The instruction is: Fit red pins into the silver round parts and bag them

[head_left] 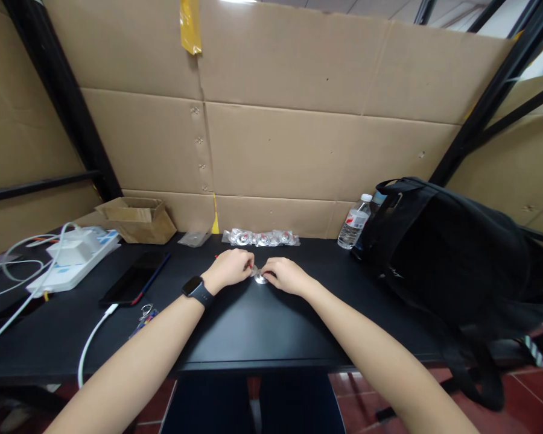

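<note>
My left hand [232, 267], with a dark watch [194, 290] on its wrist, is closed in a pinch over the middle of the black table. A sliver of something clear and reddish shows at its fingertips, too small to name. Close beside it, my right hand [288, 275] has its fingers closed at a small shiny silver disc [260, 279] low over the tabletop. The fingers hide part of the disc. Behind both hands lies a row of small clear packets [263, 239] with silver and red round pieces inside.
A water bottle [355, 222] and a black backpack [447, 259] stand at the right. To the left are an open cardboard box [140, 228], a flat clear bag [194, 239], a tablet [134, 278], keys [145, 316] and a white power strip [75, 268] with cables. Cardboard walls the back.
</note>
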Available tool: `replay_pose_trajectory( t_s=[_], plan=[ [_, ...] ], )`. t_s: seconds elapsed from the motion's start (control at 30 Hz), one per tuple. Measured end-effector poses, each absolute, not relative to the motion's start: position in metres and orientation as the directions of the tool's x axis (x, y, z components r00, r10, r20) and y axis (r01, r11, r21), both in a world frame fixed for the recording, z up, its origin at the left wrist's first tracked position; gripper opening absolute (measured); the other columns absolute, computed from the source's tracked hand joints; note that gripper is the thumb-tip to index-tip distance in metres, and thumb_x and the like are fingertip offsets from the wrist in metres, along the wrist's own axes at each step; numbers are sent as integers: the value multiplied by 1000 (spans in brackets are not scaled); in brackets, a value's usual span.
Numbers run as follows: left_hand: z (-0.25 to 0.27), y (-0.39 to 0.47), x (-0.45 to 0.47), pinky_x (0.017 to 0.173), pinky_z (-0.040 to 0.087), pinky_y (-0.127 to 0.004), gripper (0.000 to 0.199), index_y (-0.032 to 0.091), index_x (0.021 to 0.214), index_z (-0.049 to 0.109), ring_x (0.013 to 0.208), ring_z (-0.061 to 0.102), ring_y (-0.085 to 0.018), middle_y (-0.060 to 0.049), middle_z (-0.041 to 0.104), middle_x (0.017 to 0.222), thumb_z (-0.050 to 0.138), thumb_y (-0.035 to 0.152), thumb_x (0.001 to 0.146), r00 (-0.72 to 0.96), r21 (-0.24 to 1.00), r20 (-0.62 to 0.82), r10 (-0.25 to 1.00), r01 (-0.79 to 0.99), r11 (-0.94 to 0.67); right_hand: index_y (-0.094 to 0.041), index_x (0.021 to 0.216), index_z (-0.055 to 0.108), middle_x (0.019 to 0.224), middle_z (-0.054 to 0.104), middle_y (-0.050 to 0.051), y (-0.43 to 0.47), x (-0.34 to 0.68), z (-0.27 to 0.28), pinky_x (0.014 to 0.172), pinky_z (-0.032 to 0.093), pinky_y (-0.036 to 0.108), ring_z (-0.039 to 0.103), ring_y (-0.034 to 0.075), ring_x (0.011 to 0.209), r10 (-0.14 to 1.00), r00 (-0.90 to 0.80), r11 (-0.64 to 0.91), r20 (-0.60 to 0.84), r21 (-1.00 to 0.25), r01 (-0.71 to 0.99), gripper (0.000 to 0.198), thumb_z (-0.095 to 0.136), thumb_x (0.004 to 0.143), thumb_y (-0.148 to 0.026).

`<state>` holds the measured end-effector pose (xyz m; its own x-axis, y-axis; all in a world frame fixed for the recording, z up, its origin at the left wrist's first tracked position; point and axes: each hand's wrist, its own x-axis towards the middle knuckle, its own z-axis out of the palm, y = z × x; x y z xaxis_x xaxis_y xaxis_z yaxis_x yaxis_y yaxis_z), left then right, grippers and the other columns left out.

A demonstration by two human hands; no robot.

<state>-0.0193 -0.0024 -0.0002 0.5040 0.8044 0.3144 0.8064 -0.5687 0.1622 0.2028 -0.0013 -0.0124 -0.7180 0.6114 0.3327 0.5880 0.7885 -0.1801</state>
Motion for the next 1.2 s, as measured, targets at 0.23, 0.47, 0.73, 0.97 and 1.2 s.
replay_pose_trajectory(
  t_s=[0.23, 0.47, 0.73, 0.97, 1.2],
  plan=[
    [0, -3, -16, 71, 43, -30, 14, 22, 76, 72, 74, 67, -23, -9, 72, 79, 60, 17, 81, 513, 138, 324, 795, 805, -576, -21, 96, 74, 94, 72, 6, 3, 202, -15, 76, 47, 28, 67, 19, 88, 618, -720, 769, 316, -51, 637, 14, 61, 96, -20],
    [0, -5, -15, 69, 44, -32, 16, 19, 70, 70, 65, 66, -25, -10, 70, 70, 60, 9, 79, 457, 167, 283, 843, 843, -512, -19, 88, 66, 92, 69, 6, 2, 204, -12, 71, 44, 28, 65, 18, 80, 644, -700, 734, 309, 8, 679, 11, 59, 96, -21],
    [-6, 4, -21, 70, 45, -29, 17, 20, 82, 71, 75, 68, -23, -8, 74, 81, 54, 17, 87, 532, 267, 280, 799, 757, -597, -17, 90, 63, 93, 67, 10, 2, 208, -10, 74, 44, 31, 63, 21, 83, 657, -694, 710, 296, 66, 701, 14, 53, 98, -19],
    [-6, 11, -21, 71, 47, -29, 18, 21, 87, 70, 75, 68, -21, -5, 76, 84, 56, 31, 92, 366, 536, 378, 851, 663, -523, -20, 91, 58, 92, 63, 6, 9, 217, 0, 77, 45, 30, 58, 19, 82, 676, -492, 697, 549, -258, 669, 14, 48, 100, -21],
    [-9, 18, -9, 81, 53, -32, 21, 16, 87, 70, 81, 70, -20, -7, 75, 84, 68, 37, 85, 266, 883, 314, 911, 272, -383, -20, 85, 56, 87, 61, 6, 10, 211, 2, 77, 49, 31, 59, 19, 80, 674, -292, 711, 679, -486, 509, 17, 49, 99, -27]
  ],
)
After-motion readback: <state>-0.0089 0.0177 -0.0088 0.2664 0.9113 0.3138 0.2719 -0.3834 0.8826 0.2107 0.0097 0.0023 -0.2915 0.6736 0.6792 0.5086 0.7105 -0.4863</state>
